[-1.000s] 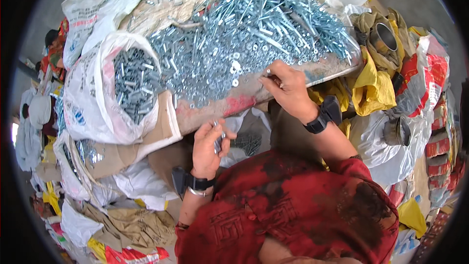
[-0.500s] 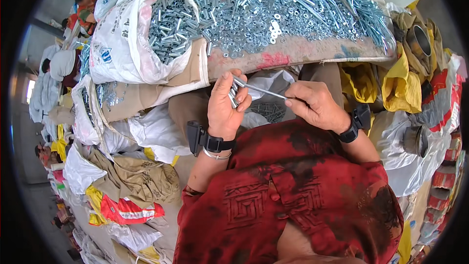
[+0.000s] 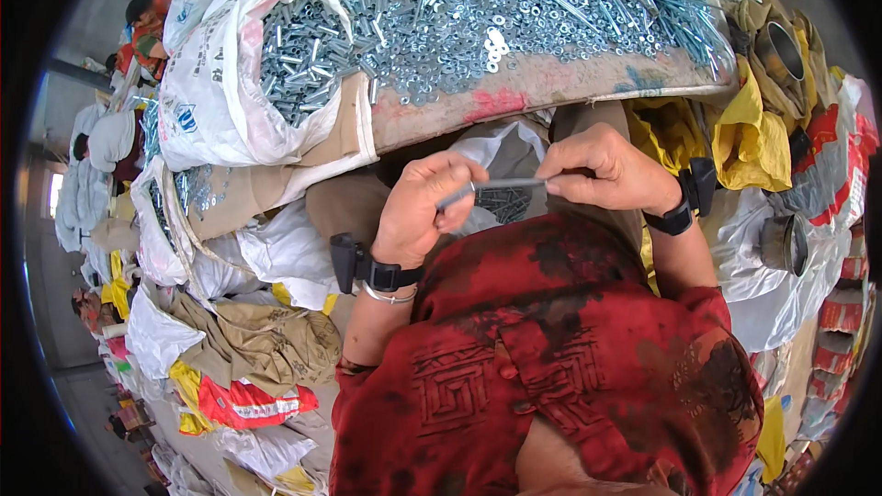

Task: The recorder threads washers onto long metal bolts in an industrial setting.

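My left hand is closed, its fingers curled round a grey metal sleeve. A small ring like a washer shows at the sleeve's end by the fingertips. From there a long thin screw runs across, nearly level, to my right hand, which pinches its other end between thumb and finger. Motion blurs the screw, so its thread cannot be made out. The palm of my left hand is turned away, and anything more inside it is hidden. Both hands are above my lap, just in front of the worktop's near edge.
The worktop bears heaps of metal sleeves, washers and long screws. A white sack lies open at its left. Below my hands, a white bag holds more screws. Yellow sacks and metal cups are on the right.
My left hand has turned and its fingers have curled in, covering several sleeves seen in it before. My right hand has risen slightly, and the screw now lies more level. The view has shifted slightly.
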{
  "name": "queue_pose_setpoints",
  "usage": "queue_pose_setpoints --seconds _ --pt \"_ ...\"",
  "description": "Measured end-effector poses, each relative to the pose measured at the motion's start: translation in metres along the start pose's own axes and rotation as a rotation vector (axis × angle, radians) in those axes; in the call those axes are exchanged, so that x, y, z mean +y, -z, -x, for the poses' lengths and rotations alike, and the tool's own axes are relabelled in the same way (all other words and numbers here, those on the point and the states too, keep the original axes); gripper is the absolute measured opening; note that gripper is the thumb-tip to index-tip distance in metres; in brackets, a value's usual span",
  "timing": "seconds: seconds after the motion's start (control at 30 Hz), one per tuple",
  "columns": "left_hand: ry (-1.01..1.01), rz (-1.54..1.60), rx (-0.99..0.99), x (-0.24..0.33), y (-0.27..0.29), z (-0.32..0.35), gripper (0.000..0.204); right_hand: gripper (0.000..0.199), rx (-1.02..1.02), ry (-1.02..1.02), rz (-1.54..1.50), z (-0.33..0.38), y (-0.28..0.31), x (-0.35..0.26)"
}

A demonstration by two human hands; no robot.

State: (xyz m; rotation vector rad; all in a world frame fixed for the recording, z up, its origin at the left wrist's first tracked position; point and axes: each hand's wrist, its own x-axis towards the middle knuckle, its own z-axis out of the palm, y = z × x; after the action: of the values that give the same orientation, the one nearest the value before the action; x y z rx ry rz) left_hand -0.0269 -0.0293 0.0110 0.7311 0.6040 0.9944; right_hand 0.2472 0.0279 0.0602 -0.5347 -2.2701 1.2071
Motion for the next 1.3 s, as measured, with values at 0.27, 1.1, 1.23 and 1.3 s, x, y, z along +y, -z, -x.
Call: queue_pose_setpoints --seconds 0.27,1.1,1.23,1.3 --pt "-0.222 0.113 0.223 0.002 -0.028 -0.02 0.019 0.023 0.284 -0.098 -0.416 -0.026 -0.037 0.04" --pt "0.044 0.015 0.227 -0.02 -0.007 -0.035 0.01 0.022 0.366 -0.126 0.885 -0.081 0.004 0.105" --pt "0.055 0.008 0.214 -0.019 0.0 -0.031 0.01 0.018 0.359 -0.21 0.775 -0.084 0.005 0.107" --pt "0.06 0.023 0.216 -0.019 0.004 -0.03 0.011 0.013 0.569 -0.304 0.472 -0.077 0.014 0.104"
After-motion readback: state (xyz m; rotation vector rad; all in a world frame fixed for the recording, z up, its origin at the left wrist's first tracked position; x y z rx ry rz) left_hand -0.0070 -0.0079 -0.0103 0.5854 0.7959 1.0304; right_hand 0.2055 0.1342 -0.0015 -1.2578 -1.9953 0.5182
